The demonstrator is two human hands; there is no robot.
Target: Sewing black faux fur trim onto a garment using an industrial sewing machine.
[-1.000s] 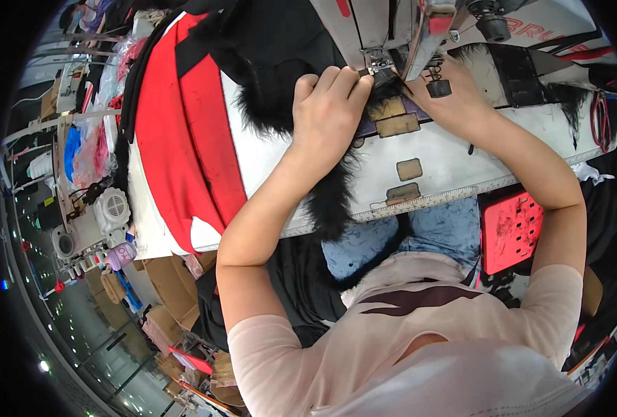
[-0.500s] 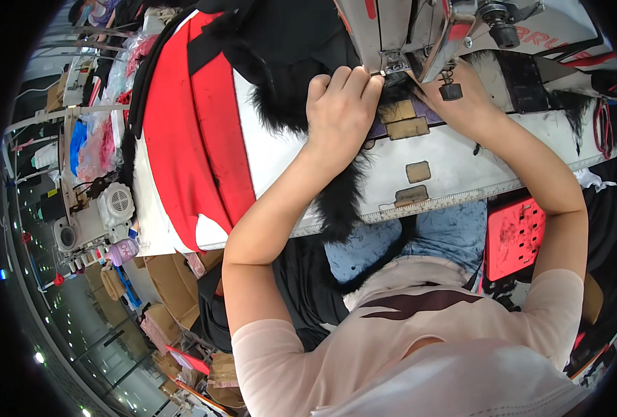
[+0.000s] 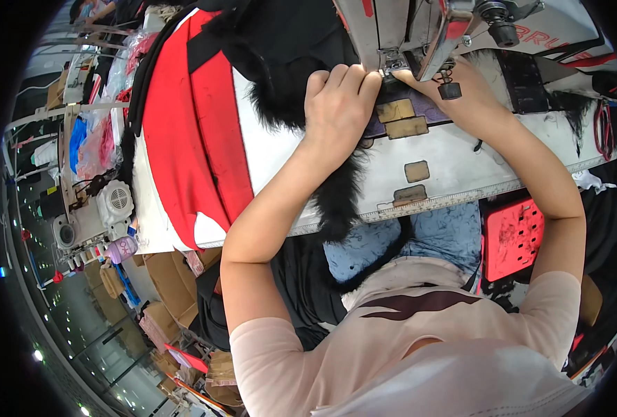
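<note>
Pressing my left hand (image 3: 339,104) flat on the black furry fabric (image 3: 280,48), fingers together and curled slightly forward, tips right at the presser foot (image 3: 392,66) of the sewing machine (image 3: 419,28). No real grip here, the palm and fingers just pin the cloth down on the white counter (image 3: 461,156). My right hand (image 3: 461,90) sits on the other side of the needle area, partly hidden under the machine head and a small black knob (image 3: 449,90), so I cannot tell if that grip is closed on the fabric or only resting on it. The furry fabric spreads from the machine to the upper left of the counter, and a fringe of it (image 3: 336,201) hangs over the front edge under my left wrist. A darker purple-grey piece (image 3: 392,121) lies just beside my left fingers, with two tan rectangular patches (image 3: 402,118) on the counter next to it and two more tan patches (image 3: 412,182) nearer the front edge. Red fabric (image 3: 183,132) with a black edge drapes over the left end of the counter. A red perforated plastic stool (image 3: 513,233) is below the counter near my right arm. Blue jeans (image 3: 419,236) show on my lap. Cardboard boxes (image 3: 159,278) and a white motor unit (image 3: 96,212) sit far left.
</note>
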